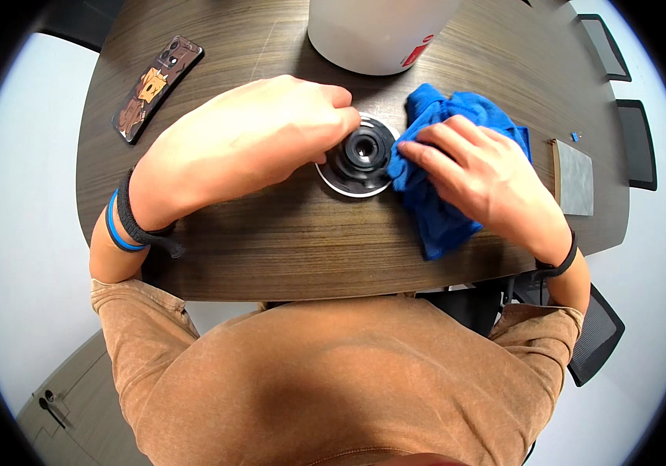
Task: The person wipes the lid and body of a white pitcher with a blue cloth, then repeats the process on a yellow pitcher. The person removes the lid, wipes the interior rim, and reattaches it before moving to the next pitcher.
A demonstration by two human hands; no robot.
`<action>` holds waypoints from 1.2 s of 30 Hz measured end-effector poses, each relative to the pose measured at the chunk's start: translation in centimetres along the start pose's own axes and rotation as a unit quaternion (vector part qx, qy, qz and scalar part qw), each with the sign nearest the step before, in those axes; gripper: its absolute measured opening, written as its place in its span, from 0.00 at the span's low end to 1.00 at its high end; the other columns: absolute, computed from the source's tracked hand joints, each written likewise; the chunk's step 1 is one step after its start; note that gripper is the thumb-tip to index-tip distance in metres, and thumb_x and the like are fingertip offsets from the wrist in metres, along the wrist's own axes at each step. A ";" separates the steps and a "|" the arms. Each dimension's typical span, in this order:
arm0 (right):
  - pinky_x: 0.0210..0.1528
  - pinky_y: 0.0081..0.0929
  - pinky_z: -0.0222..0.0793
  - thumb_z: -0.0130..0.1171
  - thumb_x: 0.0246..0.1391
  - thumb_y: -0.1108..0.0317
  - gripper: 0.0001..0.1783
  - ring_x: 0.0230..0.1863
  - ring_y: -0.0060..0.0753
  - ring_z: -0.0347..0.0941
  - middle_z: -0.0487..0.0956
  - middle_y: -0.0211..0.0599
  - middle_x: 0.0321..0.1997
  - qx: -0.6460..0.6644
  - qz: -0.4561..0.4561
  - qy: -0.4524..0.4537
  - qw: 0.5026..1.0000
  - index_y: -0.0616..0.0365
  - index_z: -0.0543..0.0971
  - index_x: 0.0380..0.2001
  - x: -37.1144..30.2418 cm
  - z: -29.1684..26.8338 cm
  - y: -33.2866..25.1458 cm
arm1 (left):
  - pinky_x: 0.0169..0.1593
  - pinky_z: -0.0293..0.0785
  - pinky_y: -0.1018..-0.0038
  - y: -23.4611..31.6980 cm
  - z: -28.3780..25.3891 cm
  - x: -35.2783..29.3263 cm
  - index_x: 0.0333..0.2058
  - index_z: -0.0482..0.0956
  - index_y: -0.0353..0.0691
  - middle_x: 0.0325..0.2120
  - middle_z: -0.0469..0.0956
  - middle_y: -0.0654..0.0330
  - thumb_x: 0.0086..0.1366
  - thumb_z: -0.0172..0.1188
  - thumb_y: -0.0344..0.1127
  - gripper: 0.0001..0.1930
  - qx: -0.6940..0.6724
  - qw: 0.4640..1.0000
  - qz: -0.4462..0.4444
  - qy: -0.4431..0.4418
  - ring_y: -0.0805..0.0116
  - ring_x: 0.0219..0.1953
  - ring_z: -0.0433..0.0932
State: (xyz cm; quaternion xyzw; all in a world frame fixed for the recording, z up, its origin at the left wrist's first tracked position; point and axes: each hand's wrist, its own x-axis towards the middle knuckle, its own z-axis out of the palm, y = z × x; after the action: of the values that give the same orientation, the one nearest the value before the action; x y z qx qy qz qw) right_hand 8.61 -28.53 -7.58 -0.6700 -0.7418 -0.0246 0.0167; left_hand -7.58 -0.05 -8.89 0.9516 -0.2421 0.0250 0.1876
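A round black disc-shaped part (359,177) with a pale rim and a raised hollow hub lies on the wooden table in front of me. My left hand (302,116) has its fingers curled at the disc's upper left rim, gripping the edge. Bunched in my right hand (481,167) is a blue cloth (434,221), pinched between thumb and fingers. A fold of that cloth meets the disc's right edge. The rest of the cloth spreads over the table beneath and beyond my right hand. My left fingertips are partly hidden behind the hand.
A white cylindrical container (380,35) stands just beyond the disc. To the far left lies a phone (158,89) in a cartoon-patterned case. A grey notebook (574,179) and a tiny blue piece (575,137) are on the right. Chairs (636,144) stand past the table's right edge.
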 end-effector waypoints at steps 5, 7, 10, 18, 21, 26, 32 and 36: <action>0.53 0.37 0.82 0.71 0.57 0.72 0.27 0.55 0.40 0.79 0.81 0.34 0.54 -0.034 0.017 0.005 0.999 0.53 0.85 0.61 -0.3 0.2 1.2 | 0.58 0.86 0.59 1.5 0.9 1.4 0.55 0.84 0.38 0.56 0.83 0.54 0.58 0.77 0.25 0.24 0.016 0.998 0.011 0.059 0.50 0.57 0.85; 0.53 0.36 0.83 0.70 0.58 0.71 0.26 0.54 0.39 0.79 0.81 0.34 0.53 -0.034 0.012 0.001 0.999 0.53 0.85 0.61 -0.4 0.1 1.3 | 0.58 0.87 0.60 1.0 1.4 1.4 0.59 0.84 0.40 0.58 0.84 0.54 0.58 0.77 0.24 0.28 0.003 0.996 0.055 0.069 0.50 0.58 0.85; 0.50 0.35 0.83 0.69 0.58 0.69 0.24 0.53 0.39 0.79 0.81 0.34 0.51 -0.040 -0.009 -0.001 0.999 0.53 0.85 0.60 -0.3 0.1 1.3 | 0.58 0.87 0.60 0.9 1.3 1.2 0.63 0.85 0.43 0.56 0.86 0.54 0.58 0.78 0.26 0.32 0.009 0.999 0.042 0.029 0.51 0.57 0.87; 0.39 0.27 0.80 0.68 0.54 0.68 0.22 0.46 0.33 0.78 0.78 0.30 0.45 -0.011 -0.086 0.039 0.996 0.54 0.86 0.54 0.2 -0.1 -0.9 | 0.49 0.86 0.58 1.6 1.0 1.0 0.48 0.86 0.37 0.41 0.84 0.56 0.56 0.83 0.38 0.23 0.068 0.996 -0.025 0.050 0.51 0.45 0.87; 0.36 0.26 0.77 0.68 0.54 0.67 0.22 0.45 0.31 0.78 0.78 0.29 0.43 -0.019 -0.092 0.058 0.994 0.55 0.87 0.53 0.9 0.4 -2.3 | 0.46 0.84 0.57 1.9 0.6 1.6 0.43 0.84 0.37 0.36 0.82 0.57 0.56 0.83 0.41 0.22 0.117 0.992 -0.049 0.018 0.51 0.43 0.85; 0.39 0.27 0.79 0.68 0.56 0.68 0.22 0.47 0.33 0.78 0.78 0.30 0.45 0.003 -0.078 0.029 0.997 0.57 0.86 0.54 1.2 0.4 -2.0 | 0.52 0.86 0.59 0.8 1.3 1.5 0.56 0.84 0.38 0.48 0.83 0.55 0.59 0.81 0.34 0.27 0.055 0.995 0.005 0.083 0.50 0.51 0.86; 0.42 0.30 0.82 0.67 0.57 0.68 0.21 0.48 0.35 0.77 0.77 0.32 0.45 0.013 -0.031 0.032 0.999 0.56 0.86 0.55 0.8 0.4 -1.4 | 0.54 0.86 0.58 -0.4 1.2 1.4 0.61 0.82 0.37 0.51 0.82 0.53 0.58 0.80 0.29 0.31 0.016 1.000 0.015 0.020 0.47 0.51 0.86; 0.42 0.30 0.82 0.68 0.55 0.68 0.22 0.48 0.36 0.77 0.77 0.32 0.45 0.003 -0.050 0.031 0.998 0.58 0.86 0.54 1.1 0.3 -1.2 | 0.50 0.85 0.56 0.6 1.4 1.3 0.52 0.82 0.35 0.44 0.81 0.51 0.55 0.83 0.38 0.28 0.035 0.998 -0.018 0.050 0.46 0.45 0.86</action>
State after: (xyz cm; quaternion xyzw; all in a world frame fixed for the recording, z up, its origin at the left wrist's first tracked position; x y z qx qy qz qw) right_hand 7.32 -27.56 -7.79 -0.6311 -0.7733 -0.0438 0.0411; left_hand -6.74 -1.67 -9.82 0.9593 -0.2147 0.0773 0.1665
